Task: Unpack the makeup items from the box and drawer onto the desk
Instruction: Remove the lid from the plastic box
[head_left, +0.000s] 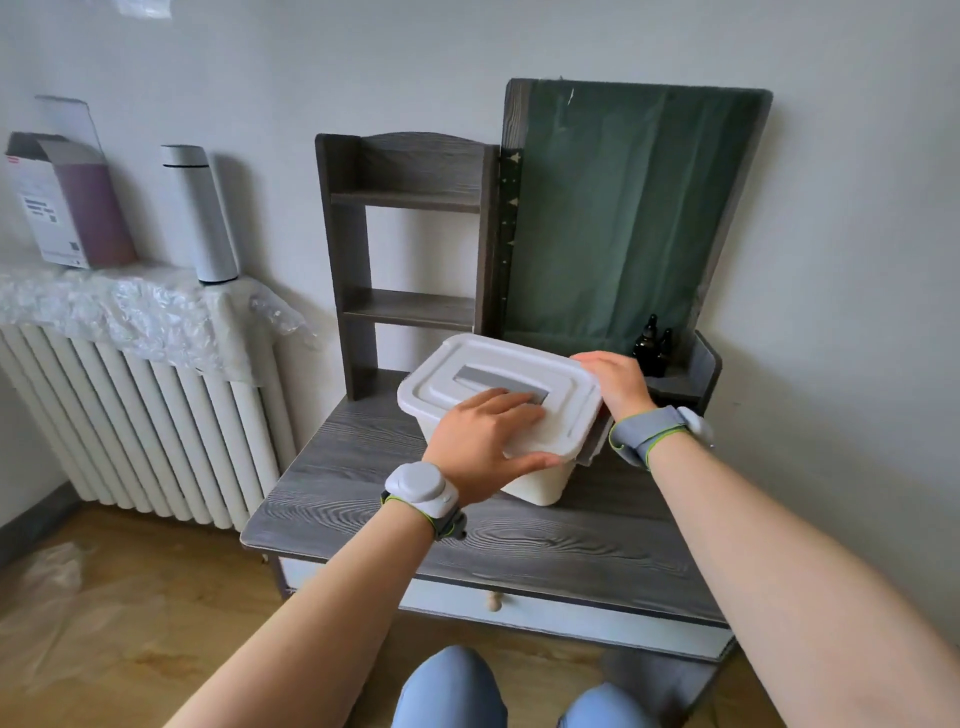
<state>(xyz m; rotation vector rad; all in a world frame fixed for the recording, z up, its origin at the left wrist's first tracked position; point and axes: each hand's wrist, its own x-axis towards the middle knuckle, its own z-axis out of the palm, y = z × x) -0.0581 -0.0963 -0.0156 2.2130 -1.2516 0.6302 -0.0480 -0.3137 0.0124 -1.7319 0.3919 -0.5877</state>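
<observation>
A white plastic box (535, 486) stands on the dark wood-grain desk (363, 499), closed by a white lid (488, 364) with a flat grey handle. My left hand (483, 441) lies on the lid's near edge, thumb hooked under the rim. My right hand (613, 382) grips the lid's right side, where a grey latch sticks out below it. The lid looks slightly tilted on the box. A white drawer (571, 618) with a small wooden knob sits shut under the desktop.
Two dark dropper bottles (652, 345) stand on a ledge at the back right. A small shelf unit (405, 249) and a cloth-covered mirror panel (623, 208) rise behind the box. A radiator (130, 415) with a carton and flask stands to the left.
</observation>
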